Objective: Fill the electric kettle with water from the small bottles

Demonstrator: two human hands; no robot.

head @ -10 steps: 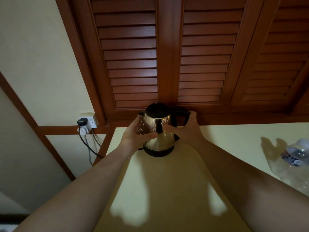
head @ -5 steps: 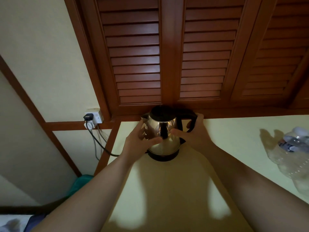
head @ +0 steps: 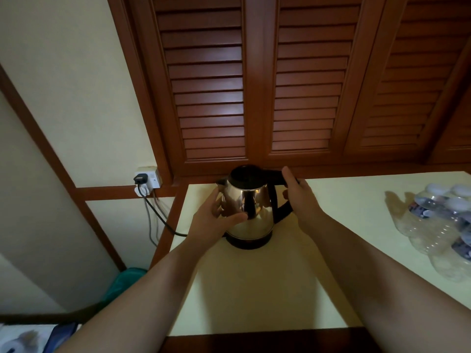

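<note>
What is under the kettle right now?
The kettle sits on its black base, which rests on the pale table. A dark cord runs left toward the wall socket. The contact between kettle and base is hidden.

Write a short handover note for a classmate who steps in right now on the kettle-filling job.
Left hand: fingers and thumb curled against the kettle body, steadying it.
Right hand: gripping the black handle.
The kettle sits on its base on the table, lid shut. Bottles lie at the table's right, untouched.
Done: kettle in hand.
Left: open lid, uncap bottles, pour.
</note>
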